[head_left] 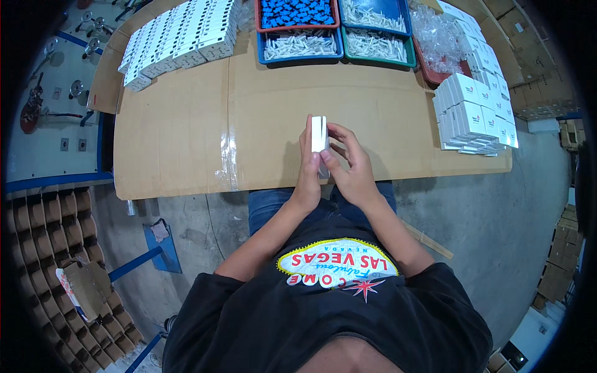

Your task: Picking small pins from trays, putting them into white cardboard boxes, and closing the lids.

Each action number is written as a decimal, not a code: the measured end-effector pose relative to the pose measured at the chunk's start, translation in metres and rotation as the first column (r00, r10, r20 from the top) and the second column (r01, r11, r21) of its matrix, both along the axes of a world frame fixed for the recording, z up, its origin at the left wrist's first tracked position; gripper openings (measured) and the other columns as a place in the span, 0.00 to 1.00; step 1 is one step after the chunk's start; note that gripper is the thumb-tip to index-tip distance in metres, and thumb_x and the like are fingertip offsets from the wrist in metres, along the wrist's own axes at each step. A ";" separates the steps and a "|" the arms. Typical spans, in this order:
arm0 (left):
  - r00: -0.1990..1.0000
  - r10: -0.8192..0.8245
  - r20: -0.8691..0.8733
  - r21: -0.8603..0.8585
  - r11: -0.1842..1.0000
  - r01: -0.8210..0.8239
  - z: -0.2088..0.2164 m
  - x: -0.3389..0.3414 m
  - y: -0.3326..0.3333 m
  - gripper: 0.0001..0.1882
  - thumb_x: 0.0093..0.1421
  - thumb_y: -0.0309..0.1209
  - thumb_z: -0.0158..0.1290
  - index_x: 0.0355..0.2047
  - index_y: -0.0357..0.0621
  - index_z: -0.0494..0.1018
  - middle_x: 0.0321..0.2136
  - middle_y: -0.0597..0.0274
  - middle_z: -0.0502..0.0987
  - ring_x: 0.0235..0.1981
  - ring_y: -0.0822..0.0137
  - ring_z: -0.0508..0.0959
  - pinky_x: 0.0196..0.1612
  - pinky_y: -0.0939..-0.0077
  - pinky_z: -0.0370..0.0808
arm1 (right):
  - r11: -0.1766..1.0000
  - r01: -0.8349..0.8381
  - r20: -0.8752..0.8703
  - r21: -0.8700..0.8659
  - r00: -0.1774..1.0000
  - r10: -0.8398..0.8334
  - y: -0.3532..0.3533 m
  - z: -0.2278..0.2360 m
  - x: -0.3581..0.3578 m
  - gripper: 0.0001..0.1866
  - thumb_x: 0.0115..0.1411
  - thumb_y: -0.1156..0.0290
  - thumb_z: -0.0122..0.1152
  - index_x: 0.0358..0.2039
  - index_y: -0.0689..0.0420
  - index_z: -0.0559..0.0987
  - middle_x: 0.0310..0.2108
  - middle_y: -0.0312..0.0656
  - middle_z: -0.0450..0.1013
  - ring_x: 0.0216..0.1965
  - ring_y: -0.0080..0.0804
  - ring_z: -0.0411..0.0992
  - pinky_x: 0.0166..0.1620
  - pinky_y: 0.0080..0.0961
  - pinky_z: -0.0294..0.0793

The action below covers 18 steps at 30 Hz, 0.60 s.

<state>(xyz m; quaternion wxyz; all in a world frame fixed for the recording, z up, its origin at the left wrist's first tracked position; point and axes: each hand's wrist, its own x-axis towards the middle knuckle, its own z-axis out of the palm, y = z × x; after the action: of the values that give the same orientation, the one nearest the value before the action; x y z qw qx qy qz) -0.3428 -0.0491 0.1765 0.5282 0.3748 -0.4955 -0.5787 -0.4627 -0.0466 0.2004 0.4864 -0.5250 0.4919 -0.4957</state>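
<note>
A small white box (319, 133) stands on edge between my hands, just over the near edge of the cardboard-covered table (180, 124). My left hand (307, 177) presses flat along its left side, thumb toward me. On the other side my right hand (354, 168) grips it, with curled fingers at the far end and the thumb at the near end. Whether the box is sealed or has a flap lifted, I cannot tell.
Rows of white boxes (180, 40) stand back left, and stacked flat white boxes (472, 115) at the right. At the back are a red tray (298, 28) of blue pieces, a blue tray (300, 61) and a green tray (380, 64) of white pieces, and clear plastic bags (438, 37).
</note>
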 end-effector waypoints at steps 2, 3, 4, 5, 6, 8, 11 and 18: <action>0.992 0.011 -0.125 0.037 0.999 -0.007 0.008 -0.002 0.000 0.37 0.76 0.55 0.30 0.76 0.47 0.46 0.68 0.57 0.60 0.68 0.66 0.62 0.68 0.68 0.61 | 0.984 0.031 -0.250 -0.178 0.965 -0.075 0.000 -0.004 -0.004 0.32 0.64 0.58 0.65 0.63 0.62 0.68 0.58 0.55 0.70 0.61 0.49 0.69 0.61 0.41 0.70; 0.984 -0.004 -0.178 0.189 0.981 0.038 0.012 -0.001 -0.004 0.38 0.74 0.57 0.33 0.76 0.48 0.48 0.65 0.56 0.63 0.65 0.64 0.65 0.67 0.67 0.62 | 0.984 0.030 -0.252 -0.177 0.965 -0.075 -0.001 -0.003 -0.006 0.32 0.64 0.58 0.65 0.63 0.62 0.68 0.58 0.55 0.70 0.61 0.49 0.69 0.61 0.41 0.70; 0.973 -0.010 -0.231 0.335 0.938 0.089 0.016 0.001 -0.006 0.39 0.73 0.60 0.35 0.75 0.50 0.49 0.61 0.55 0.66 0.62 0.61 0.68 0.66 0.66 0.63 | 0.953 0.009 -0.358 -0.302 0.926 -0.122 -0.003 -0.001 -0.010 0.33 0.64 0.57 0.65 0.63 0.61 0.69 0.58 0.55 0.70 0.61 0.51 0.69 0.61 0.41 0.70; 0.973 -0.009 -0.232 0.337 0.937 0.089 0.019 0.006 -0.008 0.39 0.73 0.60 0.35 0.75 0.50 0.49 0.61 0.55 0.66 0.62 0.61 0.68 0.66 0.66 0.63 | 0.908 -0.028 -0.452 -0.419 0.873 -0.181 -0.003 -0.001 -0.012 0.34 0.63 0.56 0.64 0.64 0.61 0.69 0.58 0.55 0.70 0.60 0.52 0.69 0.60 0.41 0.71; 0.925 -0.079 -0.372 0.479 0.837 0.264 0.022 0.013 -0.010 0.37 0.73 0.60 0.35 0.72 0.50 0.54 0.60 0.57 0.68 0.61 0.63 0.70 0.64 0.65 0.67 | 0.909 -0.030 -0.454 -0.416 0.873 -0.179 -0.002 -0.001 -0.015 0.34 0.63 0.56 0.64 0.64 0.61 0.69 0.58 0.55 0.70 0.60 0.52 0.69 0.60 0.41 0.71; 0.855 -0.059 -0.516 0.610 0.676 0.414 0.028 0.014 -0.009 0.31 0.74 0.59 0.37 0.65 0.51 0.63 0.54 0.62 0.73 0.55 0.64 0.75 0.59 0.66 0.74 | 0.911 -0.102 -0.495 -0.399 0.860 -0.121 -0.001 -0.001 -0.016 0.35 0.62 0.53 0.65 0.63 0.60 0.70 0.58 0.55 0.70 0.59 0.55 0.68 0.60 0.41 0.71; 0.877 -0.055 -0.478 0.633 0.670 0.387 0.036 0.005 -0.004 0.31 0.74 0.58 0.38 0.66 0.52 0.62 0.55 0.62 0.72 0.56 0.65 0.74 0.59 0.66 0.73 | 0.908 -0.074 -0.431 -0.412 0.894 -0.123 -0.001 -0.005 -0.012 0.36 0.60 0.49 0.65 0.63 0.59 0.71 0.59 0.56 0.69 0.60 0.54 0.68 0.60 0.41 0.71; 0.834 0.028 -0.551 0.610 0.696 0.380 0.032 0.002 0.000 0.31 0.73 0.59 0.40 0.65 0.53 0.63 0.54 0.65 0.72 0.57 0.68 0.73 0.59 0.68 0.71 | 0.862 -0.156 -0.536 -0.482 0.831 -0.149 -0.008 -0.023 -0.017 0.37 0.64 0.48 0.63 0.62 0.65 0.71 0.61 0.60 0.70 0.59 0.57 0.71 0.60 0.42 0.72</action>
<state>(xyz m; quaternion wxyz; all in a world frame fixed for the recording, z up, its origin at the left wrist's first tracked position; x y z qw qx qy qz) -0.3406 -0.0493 0.2082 0.3999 0.3230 -0.1126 -0.8503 -0.4795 -0.0542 0.1778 0.1678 -0.7558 0.4628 -0.4319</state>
